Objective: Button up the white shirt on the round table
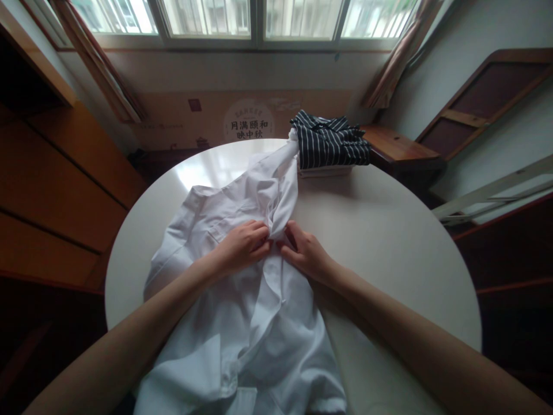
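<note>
A big white piece of clothing (237,210) lies wrinkled on the round white tabletop (397,248). The left hand (248,245) and the right hand (307,252) are close together at its middle, and the grip of each one is pinched on the white cloth. Near the far edge, a folded black cloth with white stripes (332,143) sits on top of something pale.
</note>
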Action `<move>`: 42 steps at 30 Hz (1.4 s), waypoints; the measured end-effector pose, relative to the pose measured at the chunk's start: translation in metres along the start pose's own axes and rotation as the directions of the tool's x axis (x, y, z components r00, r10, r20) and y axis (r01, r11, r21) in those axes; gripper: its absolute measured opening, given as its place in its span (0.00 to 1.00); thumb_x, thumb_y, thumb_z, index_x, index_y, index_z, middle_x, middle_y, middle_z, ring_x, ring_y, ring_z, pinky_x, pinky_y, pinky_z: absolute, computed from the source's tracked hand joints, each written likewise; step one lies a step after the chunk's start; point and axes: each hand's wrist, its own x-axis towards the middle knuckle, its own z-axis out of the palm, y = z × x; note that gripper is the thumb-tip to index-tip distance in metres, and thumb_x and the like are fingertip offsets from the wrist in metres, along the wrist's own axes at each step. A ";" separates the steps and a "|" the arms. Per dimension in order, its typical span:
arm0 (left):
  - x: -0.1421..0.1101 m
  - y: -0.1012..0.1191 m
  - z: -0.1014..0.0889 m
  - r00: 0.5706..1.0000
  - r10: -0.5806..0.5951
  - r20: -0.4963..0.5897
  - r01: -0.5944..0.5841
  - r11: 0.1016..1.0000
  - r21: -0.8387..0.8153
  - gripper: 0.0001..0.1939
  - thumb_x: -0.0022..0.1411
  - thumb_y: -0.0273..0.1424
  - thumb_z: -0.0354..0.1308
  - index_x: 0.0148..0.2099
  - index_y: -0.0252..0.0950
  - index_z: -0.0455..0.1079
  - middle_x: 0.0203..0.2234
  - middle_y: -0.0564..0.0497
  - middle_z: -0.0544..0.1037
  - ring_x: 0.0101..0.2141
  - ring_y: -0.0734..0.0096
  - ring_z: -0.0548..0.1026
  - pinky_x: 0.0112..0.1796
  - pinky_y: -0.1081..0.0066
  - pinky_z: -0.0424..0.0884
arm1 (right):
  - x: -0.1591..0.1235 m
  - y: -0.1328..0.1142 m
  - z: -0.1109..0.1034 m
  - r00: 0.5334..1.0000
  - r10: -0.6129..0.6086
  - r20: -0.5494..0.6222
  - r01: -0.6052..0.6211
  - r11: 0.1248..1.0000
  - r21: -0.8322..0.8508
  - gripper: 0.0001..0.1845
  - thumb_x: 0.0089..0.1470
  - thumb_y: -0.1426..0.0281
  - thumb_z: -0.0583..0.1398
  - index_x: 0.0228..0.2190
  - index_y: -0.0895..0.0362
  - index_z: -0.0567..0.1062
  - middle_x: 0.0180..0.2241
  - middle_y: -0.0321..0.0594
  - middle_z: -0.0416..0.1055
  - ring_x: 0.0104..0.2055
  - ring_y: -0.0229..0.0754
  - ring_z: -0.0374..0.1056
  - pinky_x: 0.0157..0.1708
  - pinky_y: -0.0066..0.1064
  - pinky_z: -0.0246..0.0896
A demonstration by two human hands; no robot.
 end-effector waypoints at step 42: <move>0.001 0.001 0.000 1.000 -0.011 0.023 0.011 1.000 0.012 0.06 0.58 0.29 0.47 0.30 0.34 0.61 0.30 0.50 0.69 0.33 0.71 0.66 0.35 0.72 0.63 | 0.000 0.001 0.001 1.000 0.003 -0.002 -0.003 1.000 -0.017 0.08 0.46 0.71 0.53 0.28 0.55 0.55 0.21 0.29 0.56 0.22 0.33 0.55 0.23 0.25 0.48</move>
